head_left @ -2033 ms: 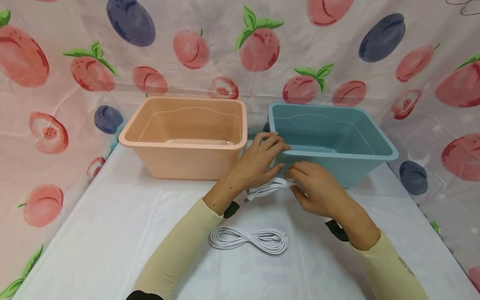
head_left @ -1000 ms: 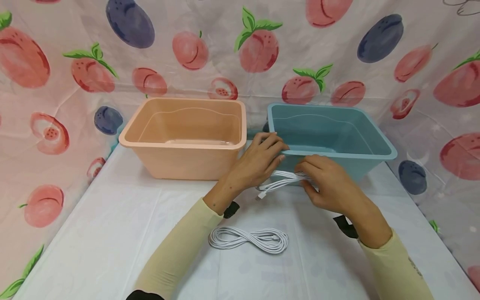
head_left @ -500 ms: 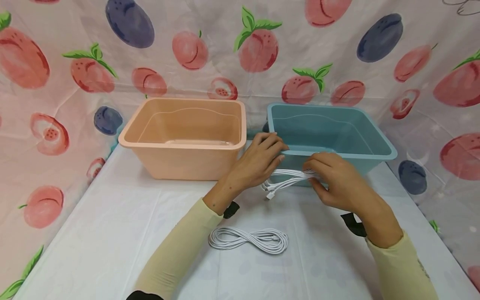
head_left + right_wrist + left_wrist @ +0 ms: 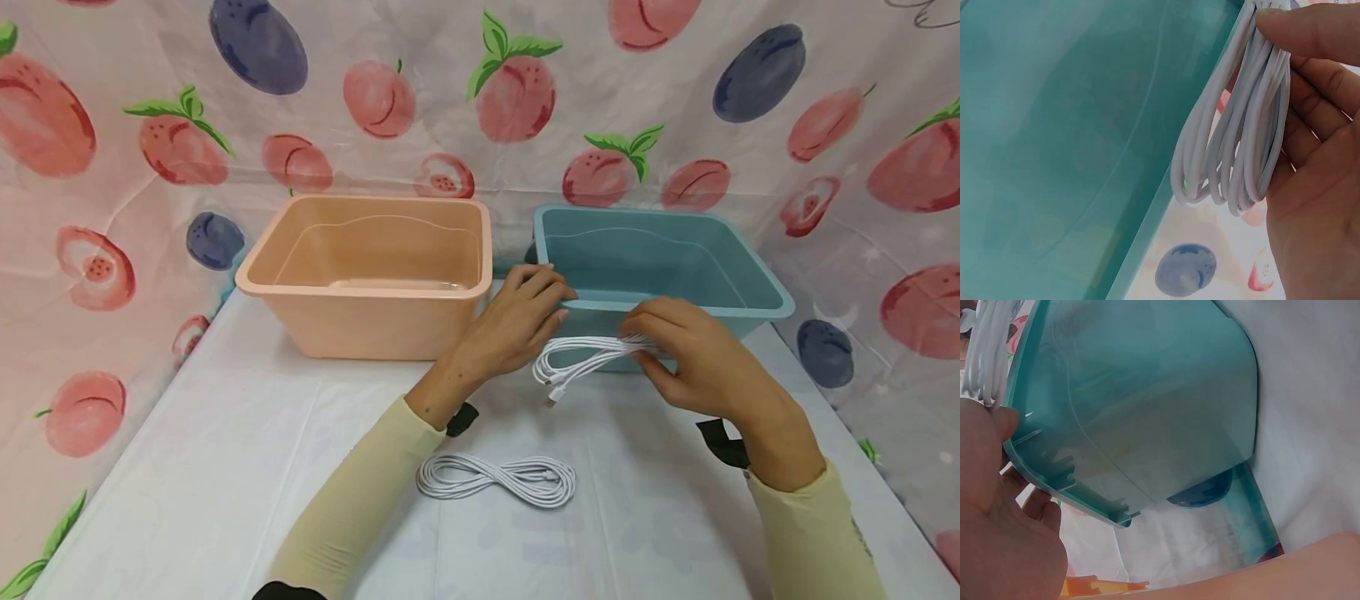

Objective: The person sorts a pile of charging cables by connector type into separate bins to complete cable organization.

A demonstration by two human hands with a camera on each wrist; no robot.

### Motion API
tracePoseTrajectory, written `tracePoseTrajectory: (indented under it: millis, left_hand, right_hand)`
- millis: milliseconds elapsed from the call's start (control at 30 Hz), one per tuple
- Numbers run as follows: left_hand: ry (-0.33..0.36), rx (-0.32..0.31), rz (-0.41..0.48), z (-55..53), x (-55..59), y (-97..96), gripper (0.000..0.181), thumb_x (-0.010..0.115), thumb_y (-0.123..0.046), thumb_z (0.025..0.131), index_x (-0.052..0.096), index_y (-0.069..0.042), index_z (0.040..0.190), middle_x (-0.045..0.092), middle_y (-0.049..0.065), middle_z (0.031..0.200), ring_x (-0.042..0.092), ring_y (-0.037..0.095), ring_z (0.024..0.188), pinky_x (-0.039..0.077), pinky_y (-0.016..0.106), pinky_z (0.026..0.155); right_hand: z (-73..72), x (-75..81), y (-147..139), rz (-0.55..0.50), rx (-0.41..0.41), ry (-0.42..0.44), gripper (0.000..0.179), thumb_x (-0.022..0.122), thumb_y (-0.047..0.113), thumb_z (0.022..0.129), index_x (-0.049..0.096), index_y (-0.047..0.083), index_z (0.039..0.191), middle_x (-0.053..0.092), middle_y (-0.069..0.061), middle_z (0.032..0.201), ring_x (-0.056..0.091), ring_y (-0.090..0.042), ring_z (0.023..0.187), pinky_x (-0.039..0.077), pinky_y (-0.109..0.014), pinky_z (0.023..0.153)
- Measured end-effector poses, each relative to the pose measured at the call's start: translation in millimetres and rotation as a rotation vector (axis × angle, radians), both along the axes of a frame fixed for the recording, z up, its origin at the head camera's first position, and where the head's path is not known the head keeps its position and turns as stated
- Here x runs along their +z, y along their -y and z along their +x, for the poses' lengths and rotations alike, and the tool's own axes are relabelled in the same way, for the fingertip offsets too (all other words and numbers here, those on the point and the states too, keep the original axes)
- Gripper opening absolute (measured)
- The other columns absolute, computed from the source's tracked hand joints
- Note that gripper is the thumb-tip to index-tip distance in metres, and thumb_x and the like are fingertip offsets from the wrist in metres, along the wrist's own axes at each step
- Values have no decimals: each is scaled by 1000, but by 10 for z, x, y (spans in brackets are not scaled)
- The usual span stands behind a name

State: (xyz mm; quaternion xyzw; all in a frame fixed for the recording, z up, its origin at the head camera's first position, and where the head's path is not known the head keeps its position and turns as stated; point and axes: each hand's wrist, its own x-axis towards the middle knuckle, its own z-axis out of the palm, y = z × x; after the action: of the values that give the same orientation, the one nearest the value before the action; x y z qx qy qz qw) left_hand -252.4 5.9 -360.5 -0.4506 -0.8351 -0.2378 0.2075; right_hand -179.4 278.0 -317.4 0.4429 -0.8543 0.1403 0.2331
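Note:
My right hand (image 4: 693, 354) pinches a coiled white USB cable (image 4: 581, 352) between thumb and fingers, just in front of the teal plastic bin (image 4: 675, 312). The cable's loops and a plug hang out to the left of the fingers. In the right wrist view the bundled loops (image 4: 1235, 137) show beside the bin's wall. My left hand (image 4: 517, 321) grips the bin's near-left rim corner; the left wrist view shows the thumb (image 4: 1005, 422) on the outer side and the fingers beyond the rim. A second white cable (image 4: 495, 481), coiled in a figure eight, lies on the table nearer me.
A peach-coloured plastic bin (image 4: 375, 325) stands to the left of the teal one, with a narrow gap between them. Both rest on a white-covered table (image 4: 225, 467). Fruit-printed cloth (image 4: 420, 50) hangs behind and along the sides.
My right hand has moved right and slightly up with the cable, drawing its loops and plug away from my left hand. The left hand and the second cable have stayed put.

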Motion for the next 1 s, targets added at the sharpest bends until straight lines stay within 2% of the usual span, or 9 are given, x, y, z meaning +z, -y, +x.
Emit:
tracePoseTrajectory:
  millis: [267,367,533,767,833,1000]
  left_hand:
    - [9,0,4,4,6,-2,26,50,-23,114,67,-13,131,61,7,136,40,34,149,26,38,127]
    - [11,7,-7,4,6,-2,27,50,-23,114,67,-13,132,60,6,137,40,34,149,26,38,127]
    - [8,17,-25,8,11,-7,26,50,-22,114,66,-13,133,60,6,138,39,32,149,25,37,127]
    - [-5,16,-13,5,17,-8,25,51,-16,112,67,-13,130,62,6,136,43,31,145,23,36,128]
    - [-14,15,-8,7,20,-6,25,51,-17,112,67,-11,131,62,6,135,44,30,143,22,35,128]
    - [14,25,4,16,24,0,29,51,-21,113,66,-10,134,61,5,137,42,27,141,22,33,128]
  right_hand:
    - [6,40,-65,-41,12,5,36,80,-3,74,72,8,108,69,-1,107,61,-16,96,49,-29,85]
    - [11,52,-90,-65,13,10,37,81,-4,75,73,9,109,70,0,109,61,-14,98,49,-24,81]
    - [-5,57,-132,-124,20,-6,34,77,-3,78,74,5,111,70,-5,112,60,-17,100,48,-17,77]
    - [-77,29,-134,-207,11,-87,23,66,6,87,73,-2,108,69,-15,108,60,-29,100,41,-16,95]
    - [-96,17,-126,-232,-9,-112,22,65,7,89,72,-4,107,68,-18,108,60,-32,100,40,-15,100]
    - [-135,-22,-107,-277,-92,-171,22,66,5,90,71,-8,107,68,-22,107,60,-40,102,37,-18,106]
